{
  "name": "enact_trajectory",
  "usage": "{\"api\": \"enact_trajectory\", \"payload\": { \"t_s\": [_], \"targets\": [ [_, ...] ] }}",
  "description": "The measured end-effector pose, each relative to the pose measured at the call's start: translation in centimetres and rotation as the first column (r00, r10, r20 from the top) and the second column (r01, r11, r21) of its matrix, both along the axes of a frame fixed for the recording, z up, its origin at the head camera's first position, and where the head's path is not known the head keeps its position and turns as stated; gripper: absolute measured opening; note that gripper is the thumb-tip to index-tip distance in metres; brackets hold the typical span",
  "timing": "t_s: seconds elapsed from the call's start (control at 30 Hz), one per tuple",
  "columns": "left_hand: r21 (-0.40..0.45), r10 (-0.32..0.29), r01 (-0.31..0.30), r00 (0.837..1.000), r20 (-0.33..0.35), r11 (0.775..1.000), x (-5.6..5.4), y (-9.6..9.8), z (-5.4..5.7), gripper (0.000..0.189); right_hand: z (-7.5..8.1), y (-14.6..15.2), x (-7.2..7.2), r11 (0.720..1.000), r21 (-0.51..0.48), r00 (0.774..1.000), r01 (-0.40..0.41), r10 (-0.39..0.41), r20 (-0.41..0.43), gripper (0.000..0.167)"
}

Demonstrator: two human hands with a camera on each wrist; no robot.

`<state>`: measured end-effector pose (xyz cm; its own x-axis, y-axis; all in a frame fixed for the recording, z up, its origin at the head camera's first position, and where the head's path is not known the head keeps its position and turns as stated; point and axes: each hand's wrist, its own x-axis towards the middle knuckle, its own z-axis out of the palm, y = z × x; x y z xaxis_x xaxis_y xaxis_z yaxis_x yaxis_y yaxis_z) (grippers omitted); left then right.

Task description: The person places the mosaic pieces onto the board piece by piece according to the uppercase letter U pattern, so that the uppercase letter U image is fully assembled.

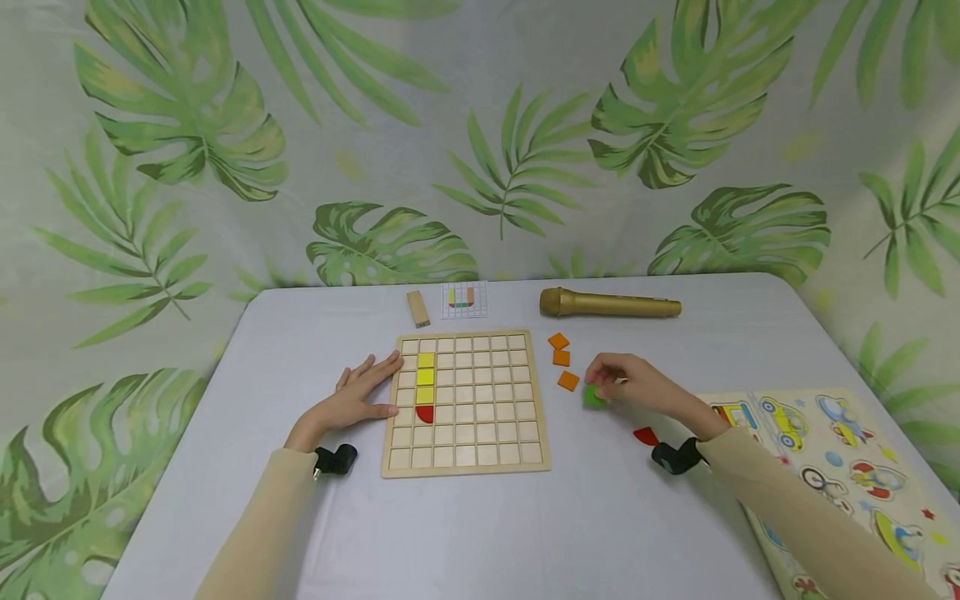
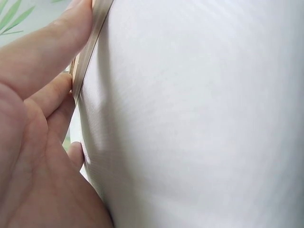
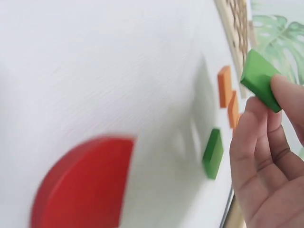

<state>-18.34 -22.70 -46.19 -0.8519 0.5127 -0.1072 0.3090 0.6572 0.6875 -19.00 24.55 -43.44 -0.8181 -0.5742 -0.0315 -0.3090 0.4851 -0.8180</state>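
My left hand (image 1: pixel 356 400) rests with fingers spread at the left edge of a wooden grid board (image 1: pixel 465 473), its fingertips on the frame. In one column of the board stand several yellow square tiles (image 1: pixel 426 377), with a red quarter-circle tile (image 1: pixel 425 414) just below them. To the right of the board, my right hand (image 1: pixel 637 385) pinches a green square tile (image 3: pixel 260 78) between thumb and fingers, held up off the table. A second green tile (image 3: pixel 213 154) lies on the table below that hand. Close to the right wrist lies another red quarter-circle tile (image 1: pixel 646 436).
Three orange square tiles (image 1: pixel 561 357) lie between the board and my right hand. Behind the board are a wooden block (image 1: pixel 418 309) and a small pattern card (image 1: pixel 465 301). A gold microphone (image 1: pixel 611 303) lies at the back, and a picture board (image 1: pixel 825 467) sits under my right forearm.
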Motion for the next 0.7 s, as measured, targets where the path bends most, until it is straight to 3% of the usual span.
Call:
{"api": "enact_trajectory", "payload": {
  "t_s": [0.27, 0.7],
  "targets": [
    [0.006, -0.007, 0.007, 1.0, 0.0, 1.0, 0.0, 0.0, 0.1, 0.082, 0.2, -3.4, -0.5, 0.997, -0.072, 0.995, -0.009, 0.016, 0.095, 0.013],
    [-0.011, -0.005, 0.004, 1.0, -0.001, 1.0, -0.1, -0.1, -0.1, 0.083, -0.4, -11.5, -1.2, 0.984, -0.144, 0.989, -0.107, 0.12, 0.085, 0.01]
  ]
}}
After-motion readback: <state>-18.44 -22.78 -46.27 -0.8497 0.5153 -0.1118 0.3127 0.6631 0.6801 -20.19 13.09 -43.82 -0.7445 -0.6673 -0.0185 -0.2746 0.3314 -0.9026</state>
